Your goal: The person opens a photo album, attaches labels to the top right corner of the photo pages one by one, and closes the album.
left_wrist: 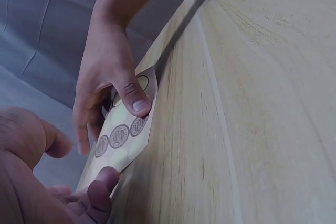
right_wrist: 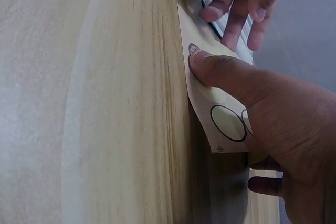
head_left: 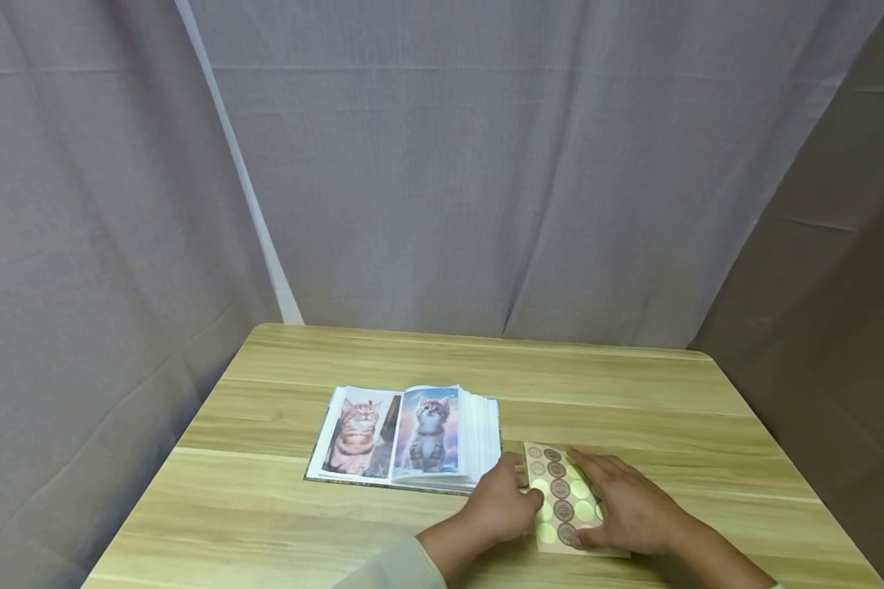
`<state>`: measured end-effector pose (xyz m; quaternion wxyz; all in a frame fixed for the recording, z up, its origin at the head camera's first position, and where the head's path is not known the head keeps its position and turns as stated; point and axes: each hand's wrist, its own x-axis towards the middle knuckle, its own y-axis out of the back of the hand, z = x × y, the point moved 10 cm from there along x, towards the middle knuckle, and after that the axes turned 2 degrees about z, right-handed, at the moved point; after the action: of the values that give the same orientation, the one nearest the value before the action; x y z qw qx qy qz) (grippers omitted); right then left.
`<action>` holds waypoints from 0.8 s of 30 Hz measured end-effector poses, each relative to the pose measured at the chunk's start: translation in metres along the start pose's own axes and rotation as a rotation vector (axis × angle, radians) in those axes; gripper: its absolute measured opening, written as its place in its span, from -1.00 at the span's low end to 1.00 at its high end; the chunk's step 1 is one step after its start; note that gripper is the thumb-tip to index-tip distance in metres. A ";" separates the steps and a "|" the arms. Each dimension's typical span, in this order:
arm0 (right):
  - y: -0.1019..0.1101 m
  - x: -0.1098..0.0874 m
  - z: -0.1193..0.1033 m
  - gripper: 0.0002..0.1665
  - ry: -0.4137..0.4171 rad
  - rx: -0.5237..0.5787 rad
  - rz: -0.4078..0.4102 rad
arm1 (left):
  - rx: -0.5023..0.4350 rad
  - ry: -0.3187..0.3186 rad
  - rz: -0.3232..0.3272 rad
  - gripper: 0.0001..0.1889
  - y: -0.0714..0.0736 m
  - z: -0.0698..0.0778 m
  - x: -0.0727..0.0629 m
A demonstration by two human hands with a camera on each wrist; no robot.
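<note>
A sheet of round stickers (head_left: 561, 491), pale tan with rows of brown printed circles and pale yellow ones, sits at the front right of the table. My right hand (head_left: 637, 507) grips its right side, thumb on top and fingers around the edge. Part of the sheet looks lifted off the wood in the right wrist view. At the sheet's left edge is my left hand (head_left: 502, 501), its fingers loosely bent and spread. In the left wrist view, the left fingertips (left_wrist: 102, 187) lie close against the sheet (left_wrist: 123, 135); whether they touch it I cannot tell.
An open photo album (head_left: 466, 438) with cat pictures lies left of the sheet, thick pages on its right side. The wooden table (head_left: 265, 523) has rounded back corners. Grey curtains (head_left: 412, 204) hang behind it and at both sides.
</note>
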<state>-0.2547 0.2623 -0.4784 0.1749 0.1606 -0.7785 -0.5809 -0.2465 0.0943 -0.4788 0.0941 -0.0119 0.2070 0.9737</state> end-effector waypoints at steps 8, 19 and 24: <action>0.001 -0.002 -0.001 0.48 -0.005 0.013 -0.008 | -0.117 -0.005 0.085 -0.50 0.003 -0.001 0.005; 0.009 -0.005 -0.008 0.39 0.032 0.005 0.049 | -0.221 0.008 0.092 -0.51 -0.001 -0.001 0.010; 0.018 -0.005 -0.016 0.33 0.069 -0.005 0.104 | -0.249 -0.018 0.077 -0.60 -0.001 0.001 0.010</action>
<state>-0.2433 0.2557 -0.4570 0.2321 0.1393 -0.7779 -0.5671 -0.2564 0.0973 -0.4787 0.0561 -0.0068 0.0841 0.9948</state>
